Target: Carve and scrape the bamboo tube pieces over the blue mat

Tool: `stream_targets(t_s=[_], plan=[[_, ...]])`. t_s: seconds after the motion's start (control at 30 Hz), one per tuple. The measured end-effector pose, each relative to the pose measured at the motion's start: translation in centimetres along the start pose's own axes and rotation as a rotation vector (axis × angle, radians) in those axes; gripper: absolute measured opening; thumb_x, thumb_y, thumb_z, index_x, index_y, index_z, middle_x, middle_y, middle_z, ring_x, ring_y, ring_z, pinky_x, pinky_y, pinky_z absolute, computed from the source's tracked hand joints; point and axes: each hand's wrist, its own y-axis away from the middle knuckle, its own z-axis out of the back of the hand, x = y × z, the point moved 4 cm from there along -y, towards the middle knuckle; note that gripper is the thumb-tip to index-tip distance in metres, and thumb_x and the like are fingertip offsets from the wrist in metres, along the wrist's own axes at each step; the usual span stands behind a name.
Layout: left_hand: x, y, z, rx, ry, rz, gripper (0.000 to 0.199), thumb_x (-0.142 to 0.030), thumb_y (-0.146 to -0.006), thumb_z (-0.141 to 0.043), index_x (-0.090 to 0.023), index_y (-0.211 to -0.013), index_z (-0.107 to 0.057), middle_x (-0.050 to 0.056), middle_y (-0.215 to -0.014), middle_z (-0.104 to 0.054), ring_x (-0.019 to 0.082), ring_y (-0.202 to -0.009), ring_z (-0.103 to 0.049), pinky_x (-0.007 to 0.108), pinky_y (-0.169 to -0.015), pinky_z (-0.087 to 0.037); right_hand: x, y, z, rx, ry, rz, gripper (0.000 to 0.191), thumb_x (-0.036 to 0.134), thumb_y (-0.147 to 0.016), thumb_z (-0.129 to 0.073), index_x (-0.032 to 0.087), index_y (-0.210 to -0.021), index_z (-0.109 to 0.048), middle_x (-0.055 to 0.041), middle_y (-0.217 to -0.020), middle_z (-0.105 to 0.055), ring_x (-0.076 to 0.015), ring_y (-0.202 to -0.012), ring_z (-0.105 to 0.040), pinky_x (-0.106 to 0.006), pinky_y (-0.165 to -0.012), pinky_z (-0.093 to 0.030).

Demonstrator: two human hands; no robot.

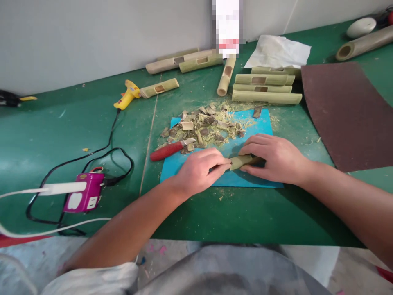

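A short pale-green bamboo piece [240, 162] lies low over the blue mat [190, 166], between my two hands. My right hand [273, 157] is closed round its right part, fingers over the top and thumb on the near side. At its left end, the thumb and fingers of my left hand [202, 170] are pinched together; the fingertips hide what exactly they grip there. Just beyond my left hand rests a red-handled knife [168, 150], its short blade pointing right. A heap of bamboo chips and shavings [202, 125] covers the far left of the mat.
Notched bamboo tubes [266, 96] lie stacked behind the mat, with a white tissue [278, 52] on top. More tubes [201, 63] lie along the wall. A brown sheet [346, 119] is at right. At left are a yellow glue gun [127, 96], its black cord and a purple socket block [83, 192].
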Motion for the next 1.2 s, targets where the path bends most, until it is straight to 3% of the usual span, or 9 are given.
stream_targets(t_s=[0.23,1.2], plan=[[0.3,-0.8,-0.5,0.037,0.017,-0.014,0.016,-0.022,-0.094,-0.055,-0.015,-0.083,-0.065,0.004,-0.077,-0.064,0.011,-0.069,-0.059,0.023,-0.065,-0.046,-0.2,-0.3,0.0,0.009,-0.062,-0.017,0.020,0.037,-0.086,-0.058,0.019,-0.090,-0.063,-0.0090,-0.092,-0.066,-0.0223,-0.090,-0.060,-0.033,-0.072,-0.044],[-0.5,-0.9,-0.2,0.126,-0.112,-0.167,0.022,-0.021,-0.097,-0.047,-0.015,-0.086,-0.064,0.006,-0.079,-0.061,0.014,-0.072,-0.055,0.026,-0.066,-0.045,-0.2,-0.5,0.0,0.054,-0.040,-0.069,0.020,0.040,-0.085,-0.058,0.020,-0.088,-0.059,-0.0051,-0.086,-0.060,-0.0194,-0.082,-0.055,-0.031,-0.067,-0.040]])
